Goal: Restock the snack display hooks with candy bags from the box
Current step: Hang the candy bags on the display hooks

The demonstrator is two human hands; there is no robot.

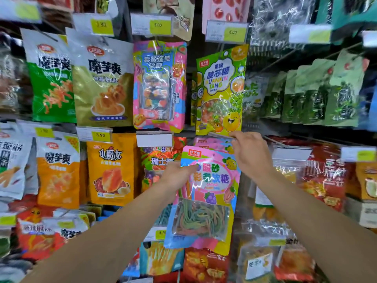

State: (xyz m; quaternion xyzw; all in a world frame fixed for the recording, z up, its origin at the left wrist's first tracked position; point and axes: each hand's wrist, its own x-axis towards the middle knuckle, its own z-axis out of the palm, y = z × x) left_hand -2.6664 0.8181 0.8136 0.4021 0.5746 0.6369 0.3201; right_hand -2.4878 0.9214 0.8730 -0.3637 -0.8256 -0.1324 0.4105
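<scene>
While rows of snack packets hang across the whole display, the far left holds a green konjac bag and, just to its right, a gold konjac bag, with an orange bag on the row below. Further right, in the upper row, hangs a pink sushi-gummy bag.

Below that bag, the left hand comes up from the lower left and holds a pink and blue candy bag by its upper left edge; the thumb lies across the front of the bag, and the other fingers are hidden behind it. The bag hangs down and to the right of the grip, in front of the lower row of the display. Its long axis runs nearly vertical, tilted slightly, with the header end up and the clear window of coloured candy strips toward the bottom; the printed front faces the camera.

Right of that, a yellow-green sour candy bag hangs in the upper row. Beneath its bottom edge, the right hand reaches up to a price tag holder, fingertips pinching its right end. Dark green packets fill the hooks at the far right.
</scene>
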